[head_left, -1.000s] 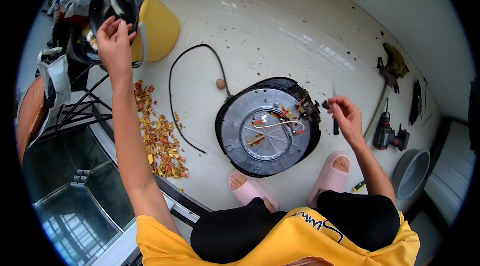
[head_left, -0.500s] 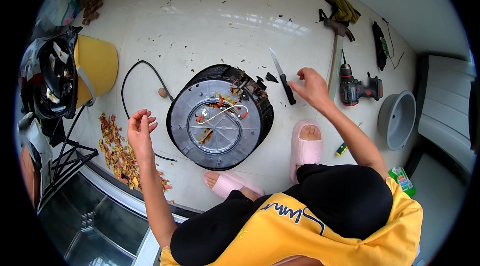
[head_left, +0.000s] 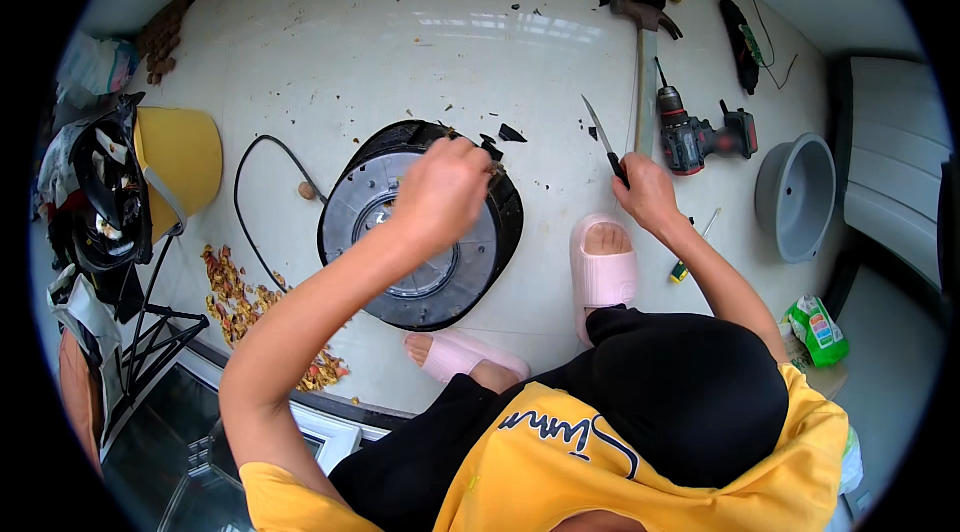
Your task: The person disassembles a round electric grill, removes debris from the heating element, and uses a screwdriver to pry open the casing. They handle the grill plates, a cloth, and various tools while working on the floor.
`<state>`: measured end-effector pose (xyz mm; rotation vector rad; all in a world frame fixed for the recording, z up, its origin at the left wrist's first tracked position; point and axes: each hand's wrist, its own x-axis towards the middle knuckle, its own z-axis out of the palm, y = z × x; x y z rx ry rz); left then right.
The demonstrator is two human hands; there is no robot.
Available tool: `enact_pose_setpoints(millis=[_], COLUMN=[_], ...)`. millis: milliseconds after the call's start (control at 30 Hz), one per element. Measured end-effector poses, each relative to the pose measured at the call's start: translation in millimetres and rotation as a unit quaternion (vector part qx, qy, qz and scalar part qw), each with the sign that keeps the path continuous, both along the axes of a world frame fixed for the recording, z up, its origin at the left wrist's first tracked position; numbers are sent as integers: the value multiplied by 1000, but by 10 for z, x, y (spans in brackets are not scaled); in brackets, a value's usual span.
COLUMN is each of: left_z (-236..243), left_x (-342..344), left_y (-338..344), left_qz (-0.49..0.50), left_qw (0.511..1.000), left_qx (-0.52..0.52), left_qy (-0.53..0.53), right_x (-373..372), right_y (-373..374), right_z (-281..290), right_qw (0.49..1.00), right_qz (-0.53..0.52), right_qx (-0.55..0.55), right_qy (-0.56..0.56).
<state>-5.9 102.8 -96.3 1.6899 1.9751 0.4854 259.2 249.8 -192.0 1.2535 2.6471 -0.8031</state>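
Note:
A round black appliance (head_left: 420, 282) lies upside down on the floor, its grey metal base showing, partly covered by my left arm. My left hand (head_left: 445, 187) is closed at the broken upper right edge, over the internal parts; what its fingers grip is hidden. My right hand (head_left: 645, 187) grips the black-handled knife (head_left: 598, 132), whose blade points up and away from me. Right of the knife lie a hammer (head_left: 648, 62) and a cordless drill (head_left: 690, 137). Small black shards (head_left: 510, 134) lie beside the appliance.
A yellow bucket (head_left: 180, 157) with black bags stands left, beside a folding frame and scattered peels (head_left: 230, 297). A cord loops on the floor. At right are a grey basin (head_left: 795, 197), a screwdriver (head_left: 690, 262) and a green package (head_left: 815, 332). My slippered feet are below the appliance.
My left hand has moved from the bucket, down and right, onto the appliance's edge. My right hand has moved onto the knife handle. The view has shifted.

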Motion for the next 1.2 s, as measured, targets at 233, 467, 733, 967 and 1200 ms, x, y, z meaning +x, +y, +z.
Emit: enact_pose_setpoints(millis=[233,467,733,967,1200], left_z=[-872,-1155,-1109,-857,-954], left_x=[1377,1297,1269,1043,1097], left_y=[13,-210,-330,-143,86], left_qz=[-205,-194,-178,99,545], left_qw=[955,936,917,990,551], left_qx=[-7,-49,-152,-96,-17], left_qy=[213,291,323,32,-632], right_x=[240,-232,-581,-743,-1202], right_y=[-214,-20,168,187,71], right_z=[-5,-79,-468,-386,-132], right_qw=[992,996,996,991,891], right_qz=[-60,3,40,0,-54], right_qx=[-26,53,70,-71,-427], right_qy=[-111,77,26,115,146])
